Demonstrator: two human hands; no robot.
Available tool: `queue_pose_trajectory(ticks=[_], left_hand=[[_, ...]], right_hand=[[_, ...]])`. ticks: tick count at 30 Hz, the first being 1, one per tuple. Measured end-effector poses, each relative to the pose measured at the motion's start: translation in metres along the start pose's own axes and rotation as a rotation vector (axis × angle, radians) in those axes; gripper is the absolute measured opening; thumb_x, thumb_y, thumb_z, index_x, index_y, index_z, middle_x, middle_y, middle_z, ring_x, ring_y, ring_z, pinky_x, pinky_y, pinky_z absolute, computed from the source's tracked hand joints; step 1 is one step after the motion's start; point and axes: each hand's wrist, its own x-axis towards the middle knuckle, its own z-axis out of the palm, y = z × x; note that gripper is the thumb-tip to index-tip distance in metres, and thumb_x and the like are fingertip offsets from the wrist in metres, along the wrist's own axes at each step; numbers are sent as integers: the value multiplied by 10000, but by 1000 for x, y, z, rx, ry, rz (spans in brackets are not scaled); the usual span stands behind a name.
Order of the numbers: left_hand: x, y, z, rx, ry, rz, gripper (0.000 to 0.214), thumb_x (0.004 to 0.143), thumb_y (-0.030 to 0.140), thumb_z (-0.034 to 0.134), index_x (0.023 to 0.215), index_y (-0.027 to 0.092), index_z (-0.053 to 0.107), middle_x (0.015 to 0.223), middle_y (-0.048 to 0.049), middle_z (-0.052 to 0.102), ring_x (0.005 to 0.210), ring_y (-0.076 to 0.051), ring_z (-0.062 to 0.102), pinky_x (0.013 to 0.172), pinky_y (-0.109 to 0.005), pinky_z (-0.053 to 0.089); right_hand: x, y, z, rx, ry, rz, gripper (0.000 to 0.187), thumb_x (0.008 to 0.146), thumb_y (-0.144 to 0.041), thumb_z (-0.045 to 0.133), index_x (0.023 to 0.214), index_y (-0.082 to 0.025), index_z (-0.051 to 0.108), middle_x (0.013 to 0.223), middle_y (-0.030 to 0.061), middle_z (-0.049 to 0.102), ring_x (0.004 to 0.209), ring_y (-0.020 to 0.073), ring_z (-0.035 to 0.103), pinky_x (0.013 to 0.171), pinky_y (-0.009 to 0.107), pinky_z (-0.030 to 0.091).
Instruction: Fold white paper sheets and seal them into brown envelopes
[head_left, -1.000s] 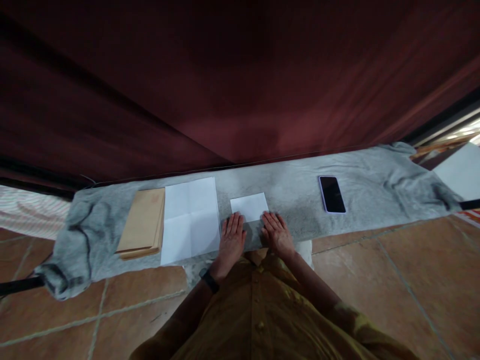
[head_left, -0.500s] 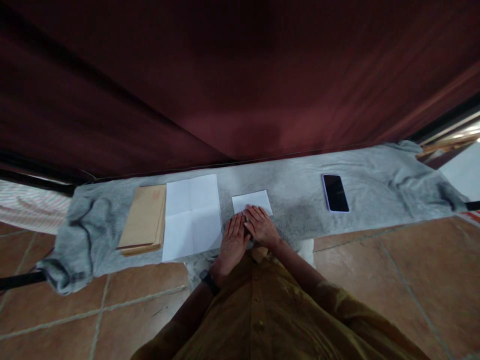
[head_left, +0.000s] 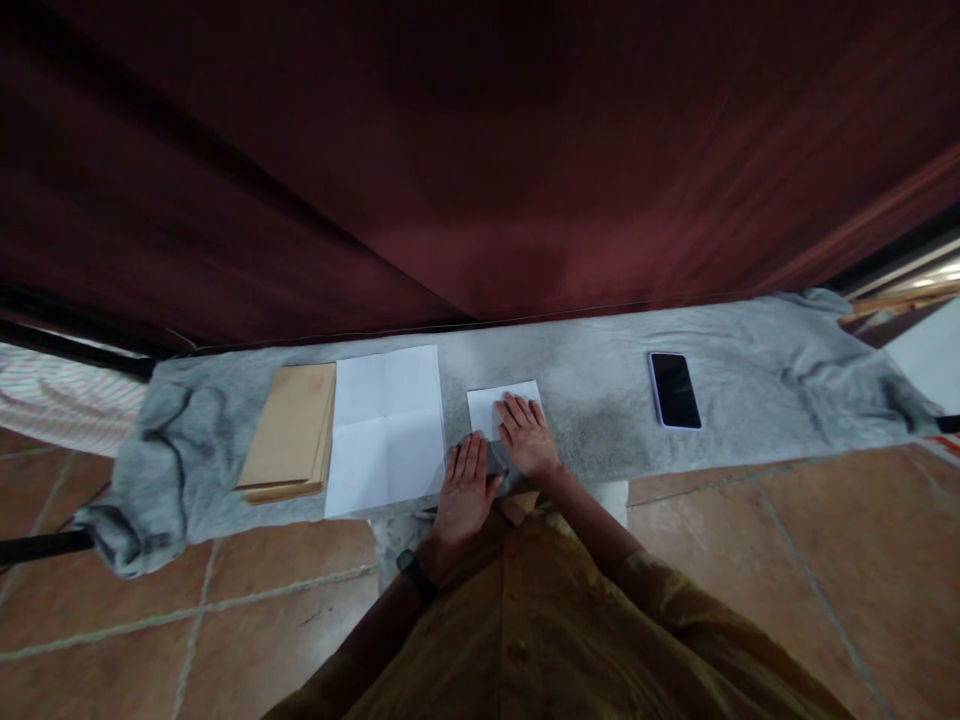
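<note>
my right hand (head_left: 526,440) flat, open, pressing paper (head_left: 486,404) | my left hand (head_left: 465,482) flat, open, beside it on cloth (head_left: 592,400) | risk: soft cloth gives, paper may slide or crumple

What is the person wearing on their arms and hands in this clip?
The left hand and right hand are bare, with no gloves. A black wristband circles the left wrist. Mustard-yellow shirt sleeves leave the forearms uncovered.
</note>
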Motion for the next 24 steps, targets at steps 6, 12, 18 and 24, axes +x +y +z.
queue_pose_trajectory(ticks=[6, 12, 18, 24], left_hand=[[-1, 1, -3, 13, -1, -14, 636, 1014, 392, 405, 1544, 47, 337, 1622, -198, 344, 1532, -302, 272, 1232, -515, 305], [-5, -2, -6, 19, 7, -5, 648, 1012, 411, 408, 1552, 61, 335, 1611, -197, 364, 1527, -307, 283, 1239, -526, 286], [19, 2, -10, 29, 19, 18, 620, 1024, 388, 376, 1523, 20, 374, 1607, -204, 365, 1538, -290, 255, 1262, -519, 225], [46, 3, -2, 15, -23, 47, 681, 995, 424, 445, 1552, 48, 332, 1634, -188, 314, 1555, -288, 193, 1270, -509, 193]], right_hand=[[-10, 7, -2, -15, 34, 16, 495, 1034, -327, 421, 1512, -203, 463, 1592, 86, 433, 1467, 282, 390, 1233, 506, 250], [-19, 21, -8, -20, 65, 42, 517, 1031, -329, 416, 1527, -183, 443, 1589, 104, 432, 1459, 293, 400, 1219, 516, 273], [-20, 21, -7, -18, 99, 32, 521, 1029, -318, 417, 1532, -183, 432, 1570, 114, 460, 1447, 301, 416, 1207, 529, 284], [-20, 22, -7, -18, 96, 28, 499, 1030, -305, 417, 1507, -170, 464, 1558, 119, 476, 1450, 296, 406, 1208, 521, 278]])
